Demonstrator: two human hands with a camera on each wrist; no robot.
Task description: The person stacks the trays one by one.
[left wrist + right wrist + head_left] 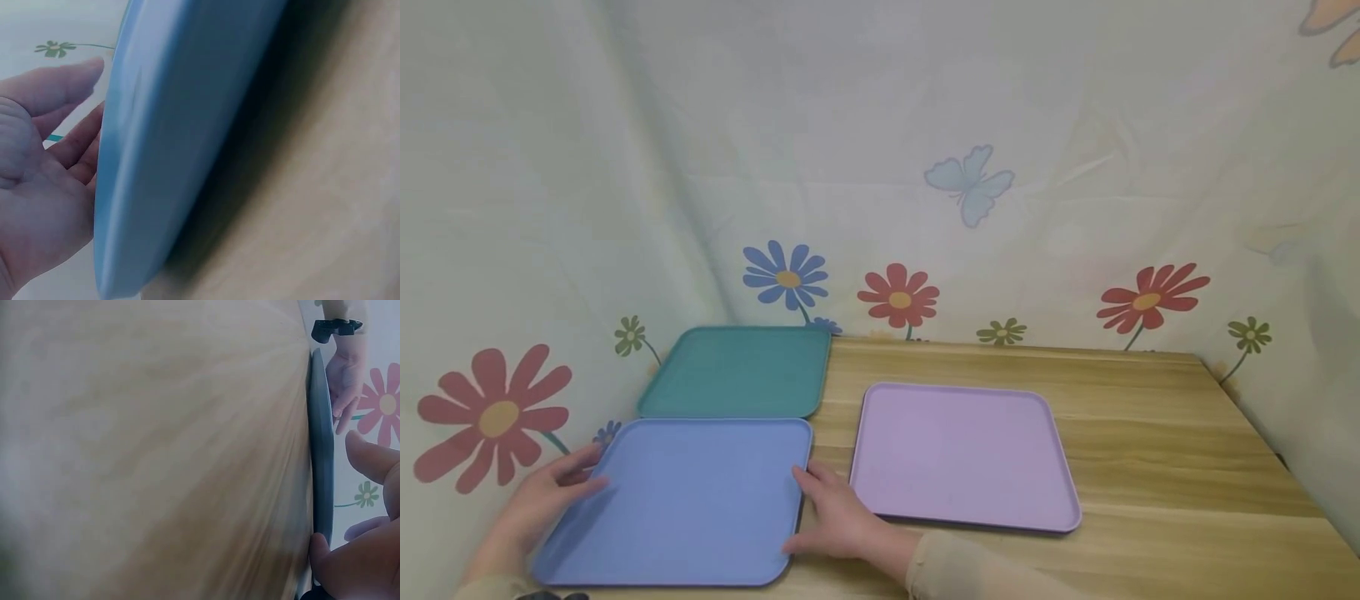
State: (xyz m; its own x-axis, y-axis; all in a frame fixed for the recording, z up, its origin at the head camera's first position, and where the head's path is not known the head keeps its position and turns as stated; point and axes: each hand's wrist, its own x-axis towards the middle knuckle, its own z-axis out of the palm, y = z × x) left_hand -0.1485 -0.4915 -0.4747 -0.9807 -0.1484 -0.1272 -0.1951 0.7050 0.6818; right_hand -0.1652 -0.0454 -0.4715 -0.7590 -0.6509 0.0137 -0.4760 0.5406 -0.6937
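"What hides at the blue tray point(685, 500)?"
"In the left wrist view, its edge covers the tips of some of the left hand's point(44, 187) fingers point(76, 137)."
"Cut off?"
"In the head view, the sleeve point(973, 571) right of the blue tray, and the black band point(553, 596) under its near left corner."
"Blurred?"
"The table point(337, 187) beside it, in both wrist views."
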